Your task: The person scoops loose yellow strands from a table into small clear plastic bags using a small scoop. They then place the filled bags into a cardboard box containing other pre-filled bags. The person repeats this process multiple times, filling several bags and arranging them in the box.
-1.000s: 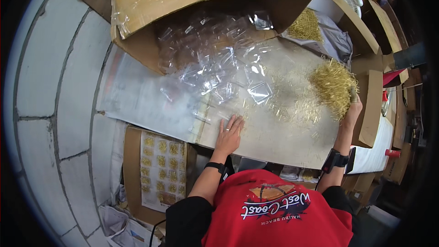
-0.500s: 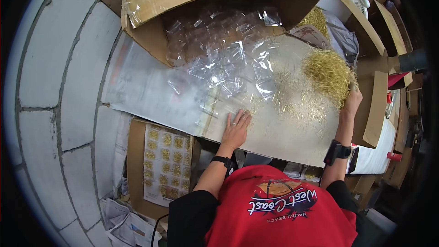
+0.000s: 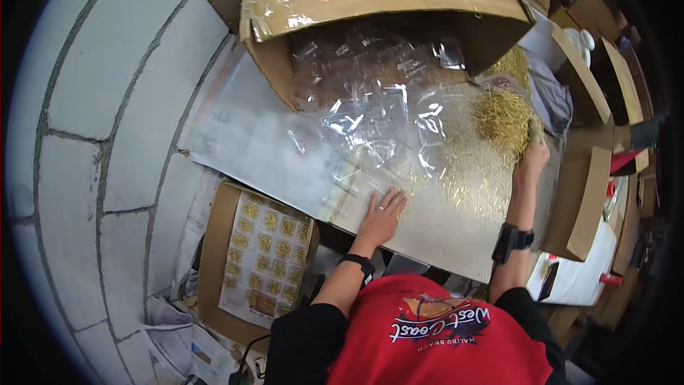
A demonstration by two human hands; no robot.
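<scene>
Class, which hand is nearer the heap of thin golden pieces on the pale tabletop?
Right hand: it touches the heap's right edge; the left hand rests on the tabletop, left of the heap.

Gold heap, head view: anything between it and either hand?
Right hand: nothing visible; it is at the right edge of the gold heap, fingers partly hidden. Left hand, flat on the tabletop: only loose gold pieces scattered in between.

A wall [image 3: 135, 78] of large pale blocks with dark joints fills the left side. Beside it stands a pale-topped table [image 3: 449, 242], light shining dully off its left end; open cardboard boxes [image 3: 590, 207] crowd the right.
</scene>
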